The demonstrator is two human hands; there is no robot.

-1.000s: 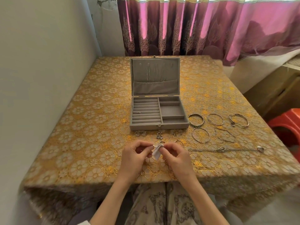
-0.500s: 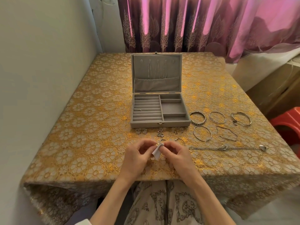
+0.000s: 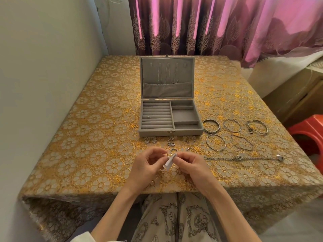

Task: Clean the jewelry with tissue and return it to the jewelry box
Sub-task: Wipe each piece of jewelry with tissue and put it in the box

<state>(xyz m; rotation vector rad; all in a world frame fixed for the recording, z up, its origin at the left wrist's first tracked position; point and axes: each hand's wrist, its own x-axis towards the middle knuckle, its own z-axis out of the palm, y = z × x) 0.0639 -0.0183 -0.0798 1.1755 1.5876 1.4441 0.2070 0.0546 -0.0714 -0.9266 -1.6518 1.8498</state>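
Note:
Near the table's front edge my left hand pinches a small ring between thumb and fingertips. My right hand pinches a folded white tissue against that ring. The grey jewelry box stands open behind them, lid upright with thin chains hanging inside. One ring sits in its slotted left section. Small rings and earrings lie in front of the box.
Several bangles and a long chain bracelet lie on the gold floral tablecloth to the right. A wall runs along the left side, a curtain hangs behind, and a red stool stands at the right.
Both hands stay together at the table's front, working the tissue on the ring; the head camera has tilted slightly, shifting the scene down in the frame.

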